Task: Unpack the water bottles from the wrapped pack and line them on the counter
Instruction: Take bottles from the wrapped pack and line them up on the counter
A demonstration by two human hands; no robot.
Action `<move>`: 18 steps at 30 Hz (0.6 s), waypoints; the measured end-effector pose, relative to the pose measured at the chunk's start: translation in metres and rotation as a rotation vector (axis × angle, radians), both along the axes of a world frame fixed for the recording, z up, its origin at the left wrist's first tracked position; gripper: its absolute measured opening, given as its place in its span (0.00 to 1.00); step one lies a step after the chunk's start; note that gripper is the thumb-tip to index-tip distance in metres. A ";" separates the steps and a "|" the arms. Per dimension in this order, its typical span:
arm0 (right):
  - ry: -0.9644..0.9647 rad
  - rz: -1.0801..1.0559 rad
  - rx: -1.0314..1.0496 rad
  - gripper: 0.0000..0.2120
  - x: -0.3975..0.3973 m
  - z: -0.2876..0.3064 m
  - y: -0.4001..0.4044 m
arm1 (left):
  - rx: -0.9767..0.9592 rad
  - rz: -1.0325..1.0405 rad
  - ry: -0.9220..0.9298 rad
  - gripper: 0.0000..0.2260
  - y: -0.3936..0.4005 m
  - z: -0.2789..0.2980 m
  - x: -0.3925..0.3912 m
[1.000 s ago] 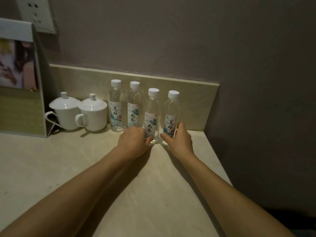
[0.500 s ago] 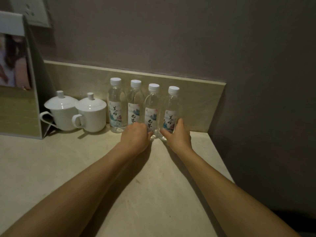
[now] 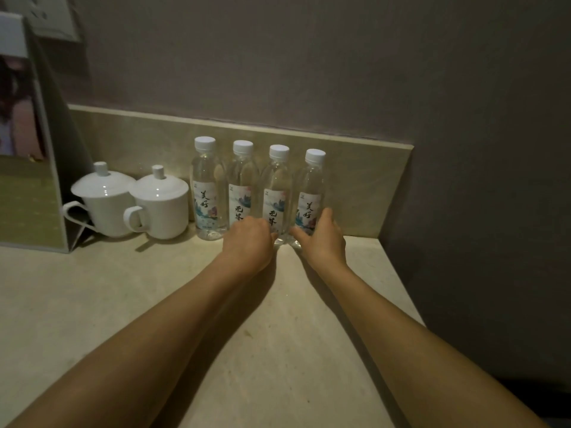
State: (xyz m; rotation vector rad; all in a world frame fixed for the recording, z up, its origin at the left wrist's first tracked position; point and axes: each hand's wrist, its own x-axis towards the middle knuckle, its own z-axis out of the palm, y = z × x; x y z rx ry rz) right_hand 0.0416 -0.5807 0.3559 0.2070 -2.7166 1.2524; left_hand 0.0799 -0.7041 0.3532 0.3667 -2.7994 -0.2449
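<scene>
Both right-hand bottles, which stood forward of the row a second ago, now stand level with the other two, so that four water bottles form one straight line against the backsplash [image 3: 364,193]. From left to right: first bottle [image 3: 206,189], second bottle [image 3: 243,186], third bottle [image 3: 277,193], fourth bottle [image 3: 312,193]. All are upright, clear, white-capped and labelled, and each stands just beside or touching its neighbour. The row rests at the back of the beige counter [image 3: 154,304], near its right corner.

Left hand [image 3: 248,242]: fingers curled round the base of the third bottle, with the thumb tip at its lower right; the hand also covers the foot of the second bottle, and whether it touches that bottle cannot be told. Right hand [image 3: 321,236]: fingers wrapped round the lower part of the fourth bottle, with the thumb across its front. Both forearms reach in from the lower edge, bare.

Left of the row, near the first bottle, stand two white lidded cups, the nearer [image 3: 160,205] and the farther [image 3: 105,202], touching each other, with handles turned forward and left. Beyond them a folded display card [image 3: 34,211] stands upright. Above it, on the grey wall [image 3: 309,57], is a wall socket [image 3: 52,17].
</scene>
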 end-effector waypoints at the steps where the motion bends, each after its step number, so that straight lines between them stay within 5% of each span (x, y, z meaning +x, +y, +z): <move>1: 0.002 -0.001 0.000 0.24 -0.001 0.000 0.000 | -0.009 0.004 0.000 0.15 0.001 0.000 0.000; 18: -0.005 0.005 -0.006 0.26 -0.002 -0.001 -0.001 | -0.073 0.020 -0.061 0.15 0.004 0.004 -0.004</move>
